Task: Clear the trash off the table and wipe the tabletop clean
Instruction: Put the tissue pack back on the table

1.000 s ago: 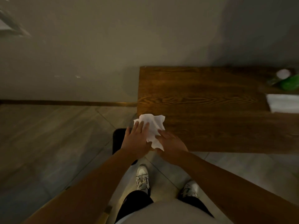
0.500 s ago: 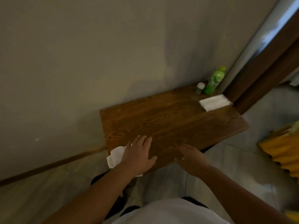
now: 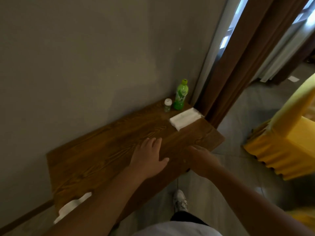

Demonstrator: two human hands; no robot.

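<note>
I see my left hand (image 3: pixel 150 159) lying flat, fingers spread, its grip empty on the dark brown wooden surface (image 3: pixel 105 150). My right hand (image 3: pixel 202 159) rests at the near edge; its grip I cannot tell. A crumpled white tissue (image 3: pixel 73 206) lies at the surface's near left corner, partly hidden by my forearm, well apart from the green plastic bottle (image 3: pixel 181 95) by the wall.

Dim room, plain wall

A grey-green wall (image 3: pixel 85 65) meets brown curtains (image 3: pixel 242 57) at the far right, beside a bright window (image 3: pixel 228 34); grey tiled floor (image 3: pixel 247 108), yellow-covered chair (image 3: pixel 281 142) right.
</note>
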